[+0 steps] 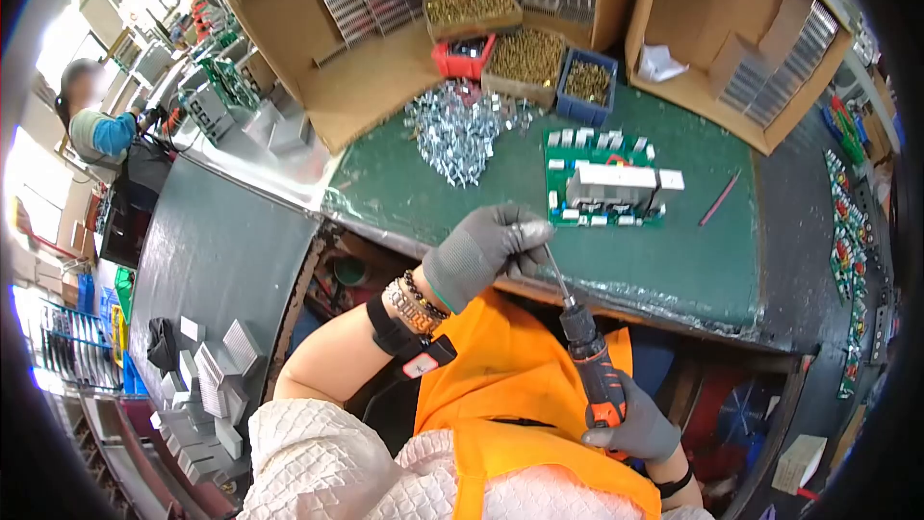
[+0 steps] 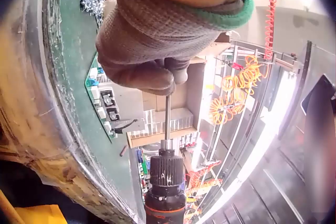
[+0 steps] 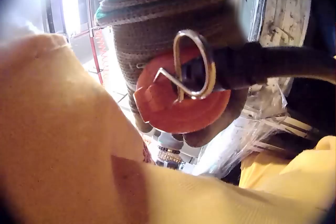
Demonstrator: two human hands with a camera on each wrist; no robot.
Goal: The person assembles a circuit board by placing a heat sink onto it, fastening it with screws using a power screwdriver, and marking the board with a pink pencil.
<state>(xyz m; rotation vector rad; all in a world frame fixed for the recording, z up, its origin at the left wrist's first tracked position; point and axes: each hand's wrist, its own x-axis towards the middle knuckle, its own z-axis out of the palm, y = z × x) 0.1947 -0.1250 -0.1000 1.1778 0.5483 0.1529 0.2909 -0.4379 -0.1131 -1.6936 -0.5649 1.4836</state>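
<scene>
My gloved right hand grips the black and orange body of an electric screwdriver, which tilts up toward the table edge. The thumb and fingers of my gloved left hand pinch the thin metal bit above the black chuck. In the right wrist view, the driver's red end cap shows a wire hook and a black cable. Just beyond the left hand, a green circuit board with a silver heatsink lies on the green mat.
A heap of silver screw-like parts sits behind the left hand. Beyond it stand a red bin, a blue bin and cardboard boxes. A thin reddish stick lies right of the board. Another person works at far left.
</scene>
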